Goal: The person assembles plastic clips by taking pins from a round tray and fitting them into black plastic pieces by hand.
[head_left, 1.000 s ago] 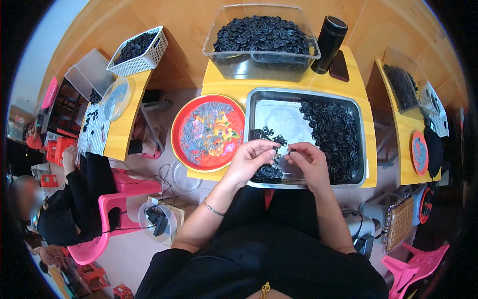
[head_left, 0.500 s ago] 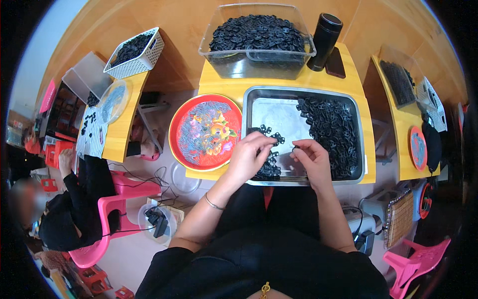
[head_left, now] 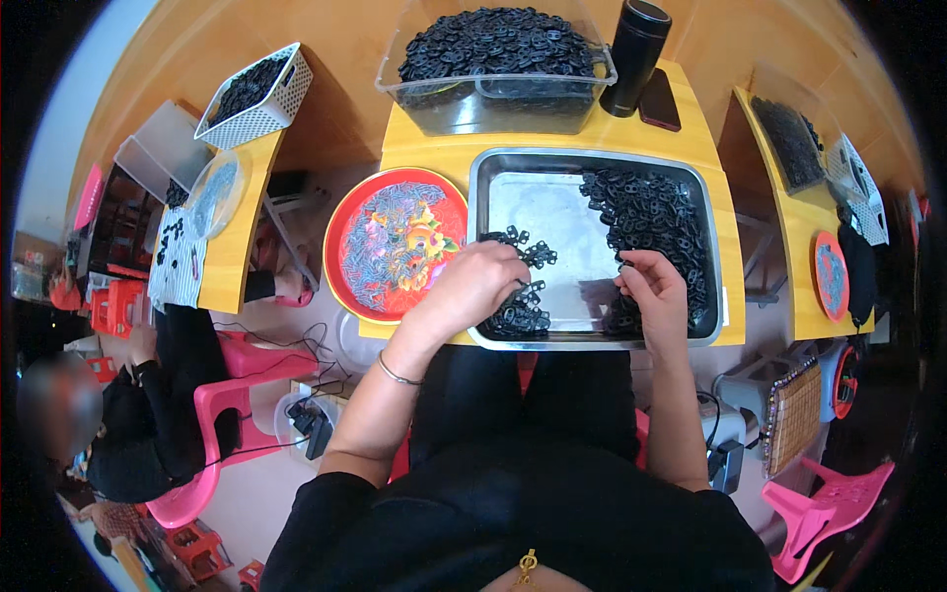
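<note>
A shallow steel tray (head_left: 592, 335) lies in front of me on the yellow table. Small black plastic pieces with holes form a large pile (head_left: 656, 232) along its right side and a smaller pile (head_left: 518, 314) at its left. My left hand (head_left: 478, 286) is over the smaller pile with its fingers curled down and closed; what they hold is hidden. Beside the large pile, my right hand (head_left: 656, 296) pinches a small dark piece between thumb and forefinger, mostly covered by the fingertips. A red flowered round tray (head_left: 335, 257) holding many thin grey metal pins stands left of the steel tray.
Behind the steel tray stands a clear plastic bin (head_left: 493, 113) heaped with black pieces. A black flask (head_left: 636, 59) and a dark phone (head_left: 661, 101) are right of it. At the left, a person in black (head_left: 148, 424) sits by another table with a white basket (head_left: 266, 113).
My left hand has moved left, down over the smaller pile. My right hand has moved right and slightly up, toward the large pile. The whole view has shifted slightly.
</note>
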Demonstrator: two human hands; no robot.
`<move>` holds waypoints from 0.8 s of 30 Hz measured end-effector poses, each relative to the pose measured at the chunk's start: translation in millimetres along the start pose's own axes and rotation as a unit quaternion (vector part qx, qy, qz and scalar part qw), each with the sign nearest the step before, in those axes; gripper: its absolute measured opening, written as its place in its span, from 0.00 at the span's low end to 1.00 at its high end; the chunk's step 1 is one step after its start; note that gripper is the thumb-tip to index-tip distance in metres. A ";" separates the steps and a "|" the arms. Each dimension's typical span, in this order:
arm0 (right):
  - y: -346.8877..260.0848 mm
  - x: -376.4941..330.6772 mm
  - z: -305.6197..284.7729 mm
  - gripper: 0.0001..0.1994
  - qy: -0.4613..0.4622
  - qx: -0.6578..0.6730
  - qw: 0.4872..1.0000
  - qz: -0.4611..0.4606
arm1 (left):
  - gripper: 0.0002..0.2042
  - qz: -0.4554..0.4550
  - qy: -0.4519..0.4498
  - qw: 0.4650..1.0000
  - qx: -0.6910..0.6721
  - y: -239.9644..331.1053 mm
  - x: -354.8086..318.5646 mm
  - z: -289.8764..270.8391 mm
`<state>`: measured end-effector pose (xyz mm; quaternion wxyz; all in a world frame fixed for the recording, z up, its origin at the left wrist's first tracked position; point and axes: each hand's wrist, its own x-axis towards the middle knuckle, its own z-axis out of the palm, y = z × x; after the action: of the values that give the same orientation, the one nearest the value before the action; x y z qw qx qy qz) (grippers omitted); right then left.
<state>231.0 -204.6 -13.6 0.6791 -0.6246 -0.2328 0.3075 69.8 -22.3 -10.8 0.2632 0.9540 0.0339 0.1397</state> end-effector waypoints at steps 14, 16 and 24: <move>6.0 4.5 12.1 0.07 -0.041 -0.015 0.999 0.009 | 0.09 -0.014 -0.089 0.989 0.117 15.8 -21.7 -1.7; 7.0 4.9 14.4 0.08 -0.035 -0.024 0.999 0.005 | 0.08 -0.013 -0.078 0.987 0.138 12.5 -25.4 5.0; 12.2 3.3 24.3 0.08 -0.044 -0.030 0.999 0.006 | 0.07 -0.020 -0.007 0.999 0.035 10.9 -28.2 4.9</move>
<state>214.8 -184.8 -23.2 0.6472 -0.6323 -0.2675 0.3315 44.1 -38.0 -16.3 0.2328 0.9627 0.0563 0.1260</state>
